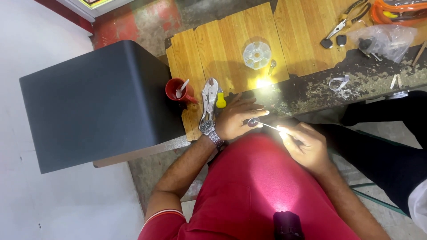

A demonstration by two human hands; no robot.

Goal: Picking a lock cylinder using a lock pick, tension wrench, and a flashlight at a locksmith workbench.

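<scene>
My left hand [236,119] rests at the near edge of the wooden workbench [231,44] and pinches a small round dark part [252,122] between its fingers. A metal wristwatch [209,129] sits on that wrist. My right hand [303,144] is closed on a thin metal tool [269,126] whose tip touches the small part. Both hands hover above my lap in a red shirt, lit by a bright spot of light.
Locking pliers [209,100] with a yellow-tipped tool lie by my left hand. A red cup [178,90] holds a stick. A round clear compartment tray [256,55], pliers [344,22], key fobs, a plastic bag [382,41], and a black box [95,102] at left.
</scene>
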